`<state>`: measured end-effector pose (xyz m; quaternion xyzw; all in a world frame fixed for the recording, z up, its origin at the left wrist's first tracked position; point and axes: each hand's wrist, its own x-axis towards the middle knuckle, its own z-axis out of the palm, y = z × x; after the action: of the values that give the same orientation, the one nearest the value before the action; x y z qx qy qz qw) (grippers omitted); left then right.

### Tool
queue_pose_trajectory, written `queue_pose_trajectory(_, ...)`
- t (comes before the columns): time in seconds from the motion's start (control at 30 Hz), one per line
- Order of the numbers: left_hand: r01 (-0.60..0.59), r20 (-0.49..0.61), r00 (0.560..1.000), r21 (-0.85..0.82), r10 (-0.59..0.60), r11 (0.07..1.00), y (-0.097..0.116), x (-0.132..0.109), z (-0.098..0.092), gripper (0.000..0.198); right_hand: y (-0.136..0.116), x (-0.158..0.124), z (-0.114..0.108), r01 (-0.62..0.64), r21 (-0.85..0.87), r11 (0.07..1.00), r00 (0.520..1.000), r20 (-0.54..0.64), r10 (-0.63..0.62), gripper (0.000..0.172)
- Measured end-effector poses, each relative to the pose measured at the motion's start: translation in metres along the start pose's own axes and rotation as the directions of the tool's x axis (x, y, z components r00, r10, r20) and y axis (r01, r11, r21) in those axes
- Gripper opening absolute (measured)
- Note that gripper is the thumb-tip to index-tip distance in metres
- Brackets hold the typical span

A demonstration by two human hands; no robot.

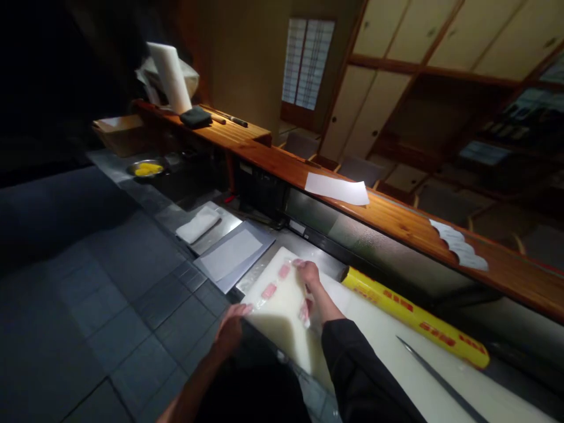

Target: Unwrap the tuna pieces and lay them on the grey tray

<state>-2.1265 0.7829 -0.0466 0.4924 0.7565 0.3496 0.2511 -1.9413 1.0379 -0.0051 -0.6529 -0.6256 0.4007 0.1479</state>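
A white cutting board [273,335] lies in front of me. Pink slices of what looks like raw fish or meat [269,291] rest near its left end, under or on a shiny clear sheet of plastic wrap [261,304]. My left hand [233,322] is at the board's near left corner, fingers closed at the sheet's edge. Across the board, my right hand [309,275] pinches the sheet's far side. Below the right wrist is another pink and red piece [305,310], partly hidden by the arm. Both thumbs show poorly.
A long knife [440,376] lies on the board at right, beside a yellow plastic wrap box [414,314]. Left of the board are a tray with white paper [233,252] and a folded cloth [198,225]. A wooden counter [282,161] runs behind; a bowl with yellow food [148,169] stands further left.
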Motion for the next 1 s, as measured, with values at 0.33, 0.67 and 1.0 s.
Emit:
queue_pose_trajectory(0.33, 0.199, 0.400, 0.889, 0.106, -0.225, 0.974, -0.012, 0.030, -0.053, 0.043, -0.012, -0.017, 0.014, 0.066, -0.353, 0.933, 0.983, -0.138, -0.122, 0.040)
queue_pose_trajectory(0.67, 0.129, 0.440, 0.853, 0.344, -0.281, 0.930, 0.007, 0.080, -0.109, 0.045, -0.027, 0.052, -0.010, -0.023, -0.260, 0.965, 0.993, -0.119, -0.008, 0.020)
queue_pose_trajectory(1.0, -0.155, 0.504, 0.859, 0.412, -0.083, 0.898, -0.015, 0.135, -0.135, 0.045, -0.011, 0.017, -0.055, -0.237, 0.159, 0.958, 0.864, -0.416, 0.283, 0.024)
